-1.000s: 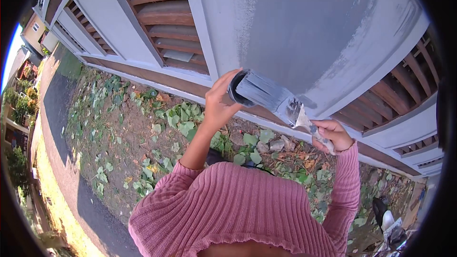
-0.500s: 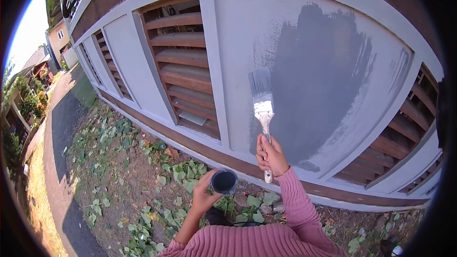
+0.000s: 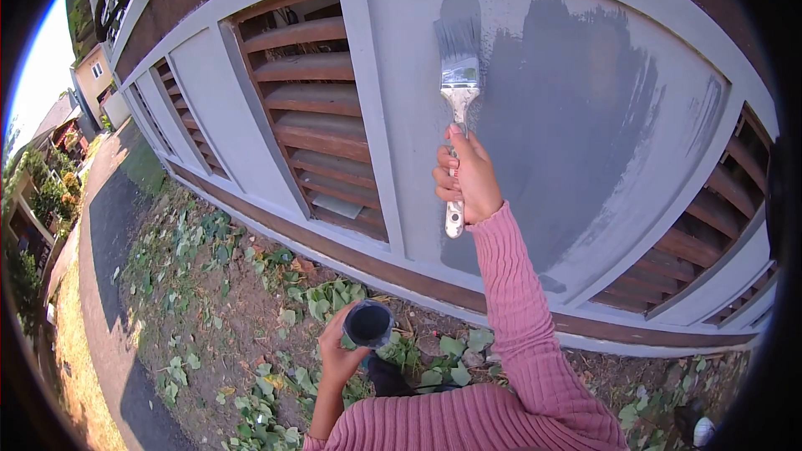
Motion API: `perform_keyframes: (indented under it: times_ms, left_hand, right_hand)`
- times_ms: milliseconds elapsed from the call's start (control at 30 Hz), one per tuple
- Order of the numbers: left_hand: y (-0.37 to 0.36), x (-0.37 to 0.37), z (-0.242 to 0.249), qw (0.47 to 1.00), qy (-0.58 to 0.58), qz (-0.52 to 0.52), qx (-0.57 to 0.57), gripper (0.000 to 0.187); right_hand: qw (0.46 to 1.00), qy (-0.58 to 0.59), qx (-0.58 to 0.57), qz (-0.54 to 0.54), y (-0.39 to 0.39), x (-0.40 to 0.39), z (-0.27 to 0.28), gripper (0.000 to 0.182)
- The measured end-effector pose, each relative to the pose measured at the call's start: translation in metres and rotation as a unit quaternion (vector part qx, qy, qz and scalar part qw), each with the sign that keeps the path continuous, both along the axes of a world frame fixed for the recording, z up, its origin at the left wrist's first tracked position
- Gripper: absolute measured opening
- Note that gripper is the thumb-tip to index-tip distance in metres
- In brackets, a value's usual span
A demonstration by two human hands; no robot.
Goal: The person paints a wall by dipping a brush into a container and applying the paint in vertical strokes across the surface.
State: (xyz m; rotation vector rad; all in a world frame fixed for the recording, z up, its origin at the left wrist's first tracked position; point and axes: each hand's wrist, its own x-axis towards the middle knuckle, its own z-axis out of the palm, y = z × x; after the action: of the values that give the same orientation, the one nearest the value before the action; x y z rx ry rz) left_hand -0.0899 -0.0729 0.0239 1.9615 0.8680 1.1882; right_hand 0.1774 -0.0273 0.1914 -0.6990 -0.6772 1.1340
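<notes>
My right hand (image 3: 470, 174) is closed around the pale, paint-flecked handle of a paintbrush (image 3: 459, 77). Its bristles are grey with paint and rest against the wall panel (image 3: 407, 129), on its upper left part. A fresh grey stroke shows just above the bristle tips. To the right of the brush spreads a large patch of dark grey paint (image 3: 568, 134) with ragged edges. Lower down, my left hand (image 3: 338, 351) grips a small cup of dark paint (image 3: 368, 323) by its side, with the mouth facing up.
Slatted wooden vents (image 3: 313, 108) sit left of the panel, and more louvers (image 3: 702, 225) lie to its right. Leafy plants and soil (image 3: 251, 317) run along the wall's foot. A paved path (image 3: 117, 284) stretches off at the left.
My right hand has moved the paintbrush up the panel, and a new grey mark shows near the top left. My left hand with the cup has shifted slightly left.
</notes>
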Motion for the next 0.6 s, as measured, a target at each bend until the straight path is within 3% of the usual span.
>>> perform_keyframes:
  times_ms: [400,600]
  left_hand:
    - [-0.015,0.008,-0.007,0.998,0.02,-0.052,-0.016,0.052]
    - [-0.018,0.001,-0.009,0.998,0.026,-0.056,-0.013,0.052]
  right_hand:
    - [0.979,0.137,-0.147,0.015,-0.025,-0.024,-0.147,0.017]
    - [0.939,0.214,-0.268,0.04,-0.044,-0.042,-0.228,0.013]
